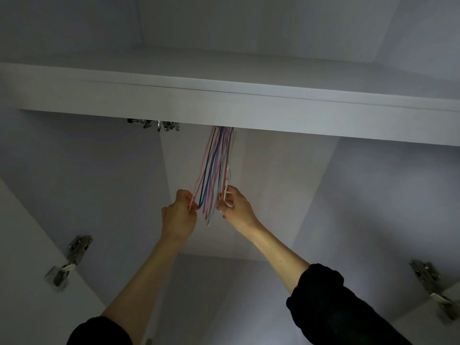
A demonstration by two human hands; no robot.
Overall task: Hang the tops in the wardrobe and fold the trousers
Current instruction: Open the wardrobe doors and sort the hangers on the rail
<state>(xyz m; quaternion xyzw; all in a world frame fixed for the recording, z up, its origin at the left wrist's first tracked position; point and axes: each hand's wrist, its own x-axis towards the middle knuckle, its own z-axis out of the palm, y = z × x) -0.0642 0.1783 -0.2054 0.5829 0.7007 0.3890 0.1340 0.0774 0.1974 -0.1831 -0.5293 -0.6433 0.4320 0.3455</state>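
Nearest are the two dark sleeves, pushed up the forearms, with both arms reaching up into the open wardrobe [373,195]. On either side, low down, sit the metal door hinges, one on the left [72,260] and one on the right [433,290].

Further in, the left hand [180,215] has its grip curled round the pink wire at the left edge of a bunch of thin coloured hangers [214,175], pinching it near the bottom. The right hand [235,207] has its fingers closed on a white hanger at the bunch's right edge. The two hands seem to be parting the bunch to free one hanger.

Beyond them the hangers run up and vanish behind the wardrobe's white front panel [249,108]; the rail is hidden. A metal fitting [154,124] shows under that panel to the left.

No tops or trousers are in view, so I'd judge the job barely begun: nothing hangs on these hangers yet, and all the hanging and folding looks still to come.
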